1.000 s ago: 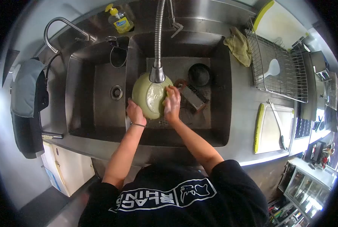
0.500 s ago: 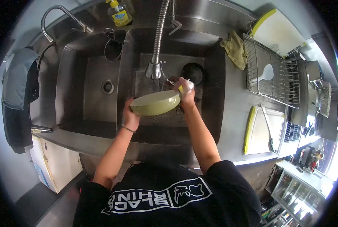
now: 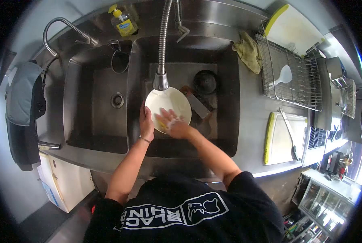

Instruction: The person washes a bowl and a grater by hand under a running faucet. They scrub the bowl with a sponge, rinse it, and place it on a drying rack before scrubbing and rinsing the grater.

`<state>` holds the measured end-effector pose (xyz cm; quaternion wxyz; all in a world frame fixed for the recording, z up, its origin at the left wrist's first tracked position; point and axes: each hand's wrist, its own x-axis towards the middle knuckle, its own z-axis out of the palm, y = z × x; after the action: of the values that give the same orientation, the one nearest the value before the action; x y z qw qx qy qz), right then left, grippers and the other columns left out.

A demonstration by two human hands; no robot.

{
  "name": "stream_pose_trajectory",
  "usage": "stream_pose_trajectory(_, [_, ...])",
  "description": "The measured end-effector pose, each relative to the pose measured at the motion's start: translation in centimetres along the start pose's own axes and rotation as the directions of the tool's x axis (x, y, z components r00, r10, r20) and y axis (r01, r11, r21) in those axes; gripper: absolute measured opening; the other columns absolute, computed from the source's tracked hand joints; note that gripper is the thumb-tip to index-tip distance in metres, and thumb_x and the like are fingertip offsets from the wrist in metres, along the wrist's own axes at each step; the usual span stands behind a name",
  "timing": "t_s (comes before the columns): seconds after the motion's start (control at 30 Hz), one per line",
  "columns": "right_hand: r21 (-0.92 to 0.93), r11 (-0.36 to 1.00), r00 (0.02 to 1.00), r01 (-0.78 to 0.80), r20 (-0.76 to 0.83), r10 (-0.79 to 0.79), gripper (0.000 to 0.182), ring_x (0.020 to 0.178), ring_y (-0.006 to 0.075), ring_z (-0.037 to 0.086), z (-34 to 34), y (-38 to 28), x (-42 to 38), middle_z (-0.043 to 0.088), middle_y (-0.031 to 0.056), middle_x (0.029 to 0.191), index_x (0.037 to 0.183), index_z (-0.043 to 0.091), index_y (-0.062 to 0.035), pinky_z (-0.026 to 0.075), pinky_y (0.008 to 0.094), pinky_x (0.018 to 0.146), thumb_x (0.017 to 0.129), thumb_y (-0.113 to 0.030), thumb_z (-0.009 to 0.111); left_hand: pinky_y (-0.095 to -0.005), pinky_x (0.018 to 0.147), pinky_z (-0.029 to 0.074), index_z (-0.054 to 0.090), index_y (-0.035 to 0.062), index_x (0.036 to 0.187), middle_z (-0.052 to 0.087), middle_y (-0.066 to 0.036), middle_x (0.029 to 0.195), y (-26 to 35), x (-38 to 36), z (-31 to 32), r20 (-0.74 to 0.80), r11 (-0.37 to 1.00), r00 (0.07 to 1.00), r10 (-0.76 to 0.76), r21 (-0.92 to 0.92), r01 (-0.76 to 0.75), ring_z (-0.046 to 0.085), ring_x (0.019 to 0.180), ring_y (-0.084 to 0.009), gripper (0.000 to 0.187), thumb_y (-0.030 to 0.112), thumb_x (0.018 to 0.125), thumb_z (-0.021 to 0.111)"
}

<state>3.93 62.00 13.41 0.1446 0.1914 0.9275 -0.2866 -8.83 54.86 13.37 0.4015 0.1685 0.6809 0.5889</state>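
Note:
My left hand (image 3: 146,121) grips the left rim of a bowl (image 3: 175,99), pale inside with a light green outside. The bowl is tipped so its inside faces up toward me, under the spray head (image 3: 160,82). Inside it, my right hand (image 3: 175,125) lies with fingers stretched over a yellow and white sponge, mostly hidden beneath the hand and slightly blurred. In the right sink basin behind the bowl are a black round pan or dish (image 3: 205,82) and a flat, wide metal blade (image 3: 199,104) with a reddish-brown end.
To the left is a second basin (image 3: 108,85) with a strainer hanging on the divider. A soap bottle (image 3: 124,25) stands behind. Right of the sink are a green cloth (image 3: 249,52), a wire dish rack (image 3: 290,95) holding a white paddle, and a cutting board (image 3: 282,141) with a long utensil.
The bowl has turned from edge-on to show its inside and moved slightly left under the spray head. My right hand has gone from the outer right rim into the bowl with the sponge.

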Motion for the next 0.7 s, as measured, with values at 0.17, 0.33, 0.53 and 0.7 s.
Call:
stream_pose_trajectory(0.17, [0.335, 0.914, 0.798, -0.23, -0.472, 0.374, 0.063, 0.134, 0.0402, 0.015, 2.7, 1.5, 3.8, 0.011, 0.0195, 0.147, 0.143, 0.014, -0.0146, 0.018, 0.0538, 0.105, 0.089, -0.034, 0.04, -0.0323, 0.099, 0.032, 0.029, 0.0022, 0.135, 0.039, -0.014, 0.133, 0.5, -1.2, 1.6, -0.021, 0.996, 0.995, 0.093, 0.018, -0.093, 0.039, 0.12, -0.0212, 0.057, 0.042, 0.095, 0.036])
stream_pose_trajectory(0.33, [0.195, 0.978, 0.951, 0.071, -0.311, -0.008, 0.07, 0.135, 0.0366, 0.015, -1.3, -0.5, 2.6, 0.017, 0.0155, 0.147, 0.142, 0.018, -0.014, 0.016, 0.0567, 0.105, 0.081, -0.03, 0.048, -0.0325, 0.099, 0.032, 0.03, 0.004, 0.135, 0.041, -0.013, 0.13, 0.5, 0.3, 0.0, -0.031, 0.998, 0.998, 0.055, 0.019, -0.055, 0.039, 0.12, -0.0215, 0.061, 0.047, 0.093, 0.037])
stream_pose_trajectory(0.53, [0.065, 0.997, 0.901, -0.03, -0.431, 0.056, 0.071, 0.133, 0.0396, 0.017, 1.3, -1.3, 5.0, 0.014, 0.0194, 0.146, 0.142, 0.02, -0.0164, 0.022, 0.0564, 0.102, 0.079, -0.029, 0.052, -0.0333, 0.098, 0.033, 0.027, 0.0028, 0.136, 0.04, -0.015, 0.131, 0.4, -0.4, 0.8, -0.089, 0.975, 0.977, 0.191, 0.127, -0.18, 0.042, 0.119, -0.0232, 0.063, 0.048, 0.093, 0.036])
stream_pose_trajectory(0.7, [0.201, 0.977, 0.854, -0.077, -0.492, 0.168, 0.068, 0.126, 0.0421, 0.029, -1.0, 0.3, 2.2, 0.02, 0.0251, 0.14, 0.135, 0.029, -0.0057, 0.036, 0.0463, 0.097, 0.076, -0.022, 0.059, -0.0338, 0.098, 0.034, 0.025, 0.0019, 0.136, 0.039, -0.016, 0.132, 2.3, -0.1, 0.2, -0.095, 0.925, 0.933, 0.348, 0.199, -0.325, 0.042, 0.119, -0.024, 0.062, 0.047, 0.094, 0.034])
